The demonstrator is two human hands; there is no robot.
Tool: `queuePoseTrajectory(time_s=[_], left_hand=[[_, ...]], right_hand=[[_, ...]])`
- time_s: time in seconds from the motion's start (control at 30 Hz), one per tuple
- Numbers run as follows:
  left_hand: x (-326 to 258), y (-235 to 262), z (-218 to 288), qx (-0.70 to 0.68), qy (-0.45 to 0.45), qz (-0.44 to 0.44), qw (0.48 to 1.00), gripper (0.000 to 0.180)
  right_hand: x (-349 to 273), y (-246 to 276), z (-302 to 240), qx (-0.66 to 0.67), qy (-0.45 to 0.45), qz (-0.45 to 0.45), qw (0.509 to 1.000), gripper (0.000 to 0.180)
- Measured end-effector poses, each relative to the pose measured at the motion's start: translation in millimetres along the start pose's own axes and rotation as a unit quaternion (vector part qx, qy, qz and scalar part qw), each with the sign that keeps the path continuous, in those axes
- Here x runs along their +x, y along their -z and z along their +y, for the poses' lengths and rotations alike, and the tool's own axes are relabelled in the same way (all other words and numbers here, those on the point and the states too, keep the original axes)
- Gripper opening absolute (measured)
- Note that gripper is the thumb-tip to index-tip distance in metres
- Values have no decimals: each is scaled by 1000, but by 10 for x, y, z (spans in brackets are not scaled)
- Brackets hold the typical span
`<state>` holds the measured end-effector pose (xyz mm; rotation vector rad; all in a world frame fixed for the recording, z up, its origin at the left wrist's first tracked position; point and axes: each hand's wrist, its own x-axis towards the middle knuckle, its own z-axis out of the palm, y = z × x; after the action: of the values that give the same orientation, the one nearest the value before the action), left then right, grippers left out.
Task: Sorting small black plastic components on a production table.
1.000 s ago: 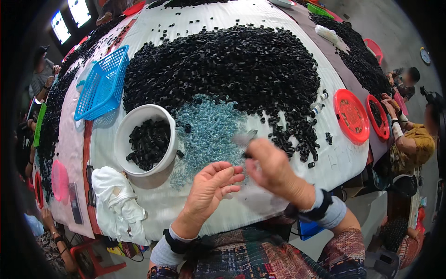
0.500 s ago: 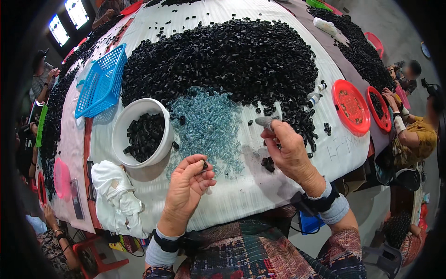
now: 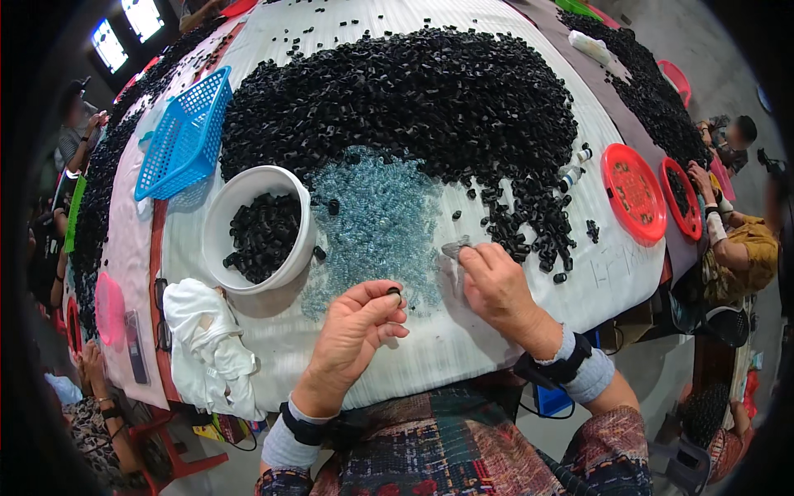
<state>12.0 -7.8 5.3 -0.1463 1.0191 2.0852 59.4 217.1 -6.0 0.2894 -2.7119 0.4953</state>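
Near the front of the white-covered table, my left hand (image 3: 356,331) pinches a small black ring-like piece (image 3: 394,292) between thumb and forefinger, its other fingers loosely curled. To its right, my right hand (image 3: 500,285) is closed on a small grey pointed thing (image 3: 454,248) whose kind I cannot make out. Between and beyond the hands spread clear bluish beads (image 3: 376,223). Behind these rises a broad heap of small black pieces (image 3: 397,107), with a looser tail (image 3: 533,219) trailing beyond my right hand. A white bowl (image 3: 213,240) at the left holds more black pieces.
A blue mesh basket (image 3: 186,136) stands at the far left, and a white cloth (image 3: 207,347) lies crumpled nearer. Red round trays (image 3: 616,194) sit at the right. Other people (image 3: 736,256) work along neighbouring tables. Two small bottles (image 3: 571,177) lie beside the heap.
My right hand has come down and to the left, with the grey thing now low over the cloth beside the beads. My left hand has shifted slightly right, still pinching the black piece.
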Motion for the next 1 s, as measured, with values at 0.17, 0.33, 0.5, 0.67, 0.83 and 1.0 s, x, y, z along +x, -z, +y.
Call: queuePoseTrajectory(time_s=[0.17, 0.33, 0.5, 0.67, 0.83, 1.0], left_hand=[[22, -85, -26, -29, 17, 2, 999, 17], [58, -244, -112, 55, 4, -38, 998, 23], [59, -335, -154, 82, 2, -39, 996, 21], [15, -307, -134, 135, -23, -6, 991, 19], [-26, -318, -88, 187, -1, -20, 982, 20], [-6, -328, -74, 206, -1, -14, 978, 24]], right_hand=[[85, 232, -149, 338, -185, -14, 923, 34], [87, 280, -287, 574, -275, -7, 771, 28], [42, 216, -407, 663, -270, 3, 698, 26], [30, 196, -444, 684, -277, -14, 675, 24], [78, 253, -388, 626, -269, -59, 729, 23], [90, 187, -399, 623, -285, -18, 728, 21]])
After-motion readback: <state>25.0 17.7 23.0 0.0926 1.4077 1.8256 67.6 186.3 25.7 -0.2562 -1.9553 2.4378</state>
